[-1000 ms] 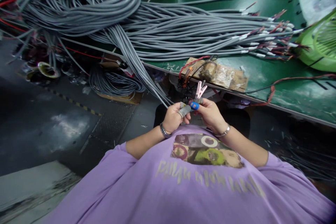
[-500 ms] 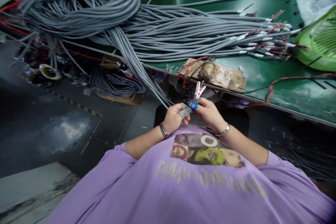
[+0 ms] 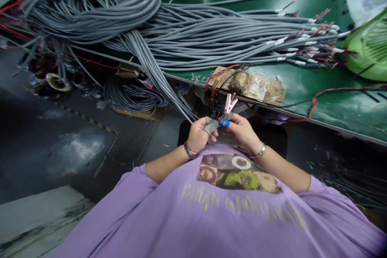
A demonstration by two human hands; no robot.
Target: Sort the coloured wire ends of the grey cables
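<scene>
My left hand (image 3: 198, 137) is closed, with grey coverings on its thumb and forefinger. A bundle of grey cables (image 3: 165, 74) runs down from the bench to this hand and disappears behind it. Close beside it, my right hand (image 3: 243, 133) is pinched, with blue tape on the thumb and a grey covering on the forefinger. What lies between its fingertips is too small to make out. A pink clothespin (image 3: 230, 104) sticks up just above the right fingertips; whether the hand touches it I cannot tell.
Many grey cables with stripped ends lie along the green bench (image 3: 332, 109). A cardboard piece (image 3: 256, 88) sits at its front edge beside black and red wires. A green fan (image 3: 369, 48) stands at right. Below the bench lies a coil of cable (image 3: 130, 98).
My fingertips have drawn slightly apart, the right hand shifting a little to the right. The pink clothespin stays in nearly the same place.
</scene>
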